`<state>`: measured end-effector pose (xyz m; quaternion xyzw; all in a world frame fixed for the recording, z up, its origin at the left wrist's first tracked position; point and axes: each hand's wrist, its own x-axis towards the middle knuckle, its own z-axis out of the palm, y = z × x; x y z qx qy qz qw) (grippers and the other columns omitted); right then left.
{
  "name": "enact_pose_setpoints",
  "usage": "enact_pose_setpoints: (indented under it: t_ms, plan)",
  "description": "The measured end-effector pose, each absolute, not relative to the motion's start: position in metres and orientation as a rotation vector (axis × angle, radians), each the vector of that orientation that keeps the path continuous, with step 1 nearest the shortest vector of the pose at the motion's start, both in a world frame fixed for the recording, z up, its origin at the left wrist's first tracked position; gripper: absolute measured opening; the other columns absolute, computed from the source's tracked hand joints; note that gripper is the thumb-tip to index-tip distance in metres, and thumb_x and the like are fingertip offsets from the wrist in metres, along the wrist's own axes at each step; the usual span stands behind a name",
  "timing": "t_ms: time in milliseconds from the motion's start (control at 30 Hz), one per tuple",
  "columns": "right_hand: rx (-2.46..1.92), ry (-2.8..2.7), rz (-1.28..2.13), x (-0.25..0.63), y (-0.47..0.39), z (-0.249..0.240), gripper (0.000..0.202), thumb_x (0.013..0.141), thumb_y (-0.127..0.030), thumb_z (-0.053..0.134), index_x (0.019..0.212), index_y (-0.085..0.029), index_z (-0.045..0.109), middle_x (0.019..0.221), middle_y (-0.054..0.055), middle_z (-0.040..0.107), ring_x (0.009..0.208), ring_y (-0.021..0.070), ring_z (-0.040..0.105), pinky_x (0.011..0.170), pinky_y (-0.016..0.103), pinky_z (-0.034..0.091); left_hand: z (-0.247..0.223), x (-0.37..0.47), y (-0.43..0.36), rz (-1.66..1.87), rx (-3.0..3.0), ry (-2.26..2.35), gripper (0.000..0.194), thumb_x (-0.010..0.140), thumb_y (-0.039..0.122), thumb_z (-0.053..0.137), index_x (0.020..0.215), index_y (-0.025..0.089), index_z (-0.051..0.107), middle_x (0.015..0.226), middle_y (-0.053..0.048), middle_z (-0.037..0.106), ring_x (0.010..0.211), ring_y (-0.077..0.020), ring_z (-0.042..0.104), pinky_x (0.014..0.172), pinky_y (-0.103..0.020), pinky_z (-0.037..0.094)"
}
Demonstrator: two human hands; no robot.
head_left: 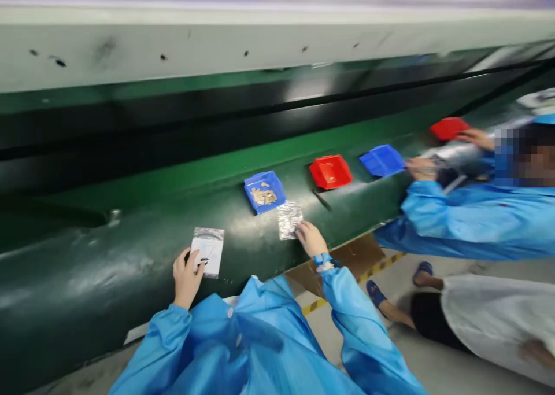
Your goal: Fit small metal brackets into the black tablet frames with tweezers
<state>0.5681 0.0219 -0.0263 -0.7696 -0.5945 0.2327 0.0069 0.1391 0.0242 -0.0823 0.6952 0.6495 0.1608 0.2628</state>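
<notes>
On the dark green bench surface, my left hand point(187, 274) rests with fingers apart over the left edge of a clear plastic bag point(208, 237). Inside or on that bag is a white sheet with small dark pieces point(203, 260), too small to name. A crinkled silver bag point(288, 218) lies flat to the right, and my right hand point(312, 240) has its bent fingers closed at the bag's right edge; the thumb is hard to see. Just behind the silver bag stands a blue bin point(265, 192) holding small tan pieces.
Further right are a red bin point(331, 172) with a few small pieces, dark tweezers or a similar thin tool point(321, 200), and another blue bin point(383, 160). A co-worker in blue point(472, 210) reaches to a far red bin point(448, 128). A pale beam point(208, 56) crosses behind.
</notes>
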Motion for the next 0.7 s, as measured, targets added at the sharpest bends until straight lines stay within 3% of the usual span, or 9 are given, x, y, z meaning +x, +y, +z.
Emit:
enact_pose_setpoints:
  t_ms: [100,233,367,467,533,600,700]
  plan:
    - [-2.364,-1.883,0.594,0.587,0.051,-0.050,0.045,0.087,-0.019,0.029,0.123,-0.002,0.050,0.130,0.020,0.042,0.121,0.0291,0.038,0.106,0.042,0.026,-0.083,0.133,0.022,0.637,1.878,1.806,0.038,0.086,0.028,0.046,0.119,0.011,0.049,0.131,-0.017,0.037,0.124,-0.0262,0.033,0.105,-0.042,0.027]
    - [-2.199,-2.214,0.383,0.606,0.101,-0.081,0.051,0.086,-0.024,0.034,0.127,0.004,0.045,0.130,0.026,0.039,0.120,0.0307,0.039,0.102,0.040,0.032,-0.082,0.119,0.024,1.028,1.540,1.872,0.031,0.090,0.022,0.041,0.119,0.012,0.043,0.127,-0.017,0.039,0.116,-0.0193,0.042,0.095,-0.032,0.039]
    - [-2.331,-2.322,0.339,0.610,0.114,-0.079,0.044,0.085,-0.031,0.043,0.120,-0.008,0.053,0.113,0.020,0.054,0.101,0.0301,0.052,0.081,0.040,0.042,-0.077,0.121,0.016,1.331,1.266,1.808,0.031,0.088,0.021,0.046,0.118,0.017,0.043,0.125,-0.013,0.041,0.102,-0.0148,0.051,0.092,-0.030,0.041]
    - [-2.504,-2.206,0.606,0.618,0.100,-0.060,0.028,0.077,-0.039,0.055,0.086,-0.013,0.060,0.084,0.013,0.059,0.077,0.0225,0.055,0.065,0.033,0.040,-0.070,0.137,0.001,1.468,1.202,1.713,0.028,0.087,0.016,0.047,0.115,0.019,0.047,0.120,-0.011,0.044,0.094,-0.0131,0.054,0.087,-0.029,0.043]
    - [-2.458,-2.092,0.855,0.622,0.087,-0.047,0.029,0.071,-0.044,0.058,0.068,-0.016,0.051,0.068,0.007,0.054,0.063,0.0171,0.050,0.060,0.030,0.037,-0.066,0.151,-0.012,1.511,1.268,1.666,0.024,0.086,0.011,0.045,0.108,0.020,0.051,0.109,-0.008,0.049,0.091,-0.0135,0.053,0.084,-0.029,0.043]
    - [-2.331,-1.941,1.020,0.620,0.072,-0.037,0.044,0.066,-0.061,0.056,0.069,-0.019,0.048,0.063,0.005,0.051,0.058,0.0161,0.047,0.057,0.030,0.038,-0.064,0.163,-0.028,1.451,1.409,1.603,0.025,0.084,0.004,0.042,0.100,0.020,0.054,0.096,-0.006,0.053,0.091,-0.0151,0.053,0.082,-0.031,0.043]
    - [-2.223,-1.776,0.985,0.597,0.045,-0.024,0.064,0.059,-0.078,0.053,0.088,-0.020,0.053,0.078,0.009,0.058,0.067,0.0198,0.054,0.062,0.032,0.043,-0.060,0.177,-0.053,1.314,1.636,1.398,0.034,0.078,-0.004,0.041,0.098,0.020,0.055,0.086,-0.006,0.057,0.083,-0.0156,0.055,0.074,-0.031,0.045]
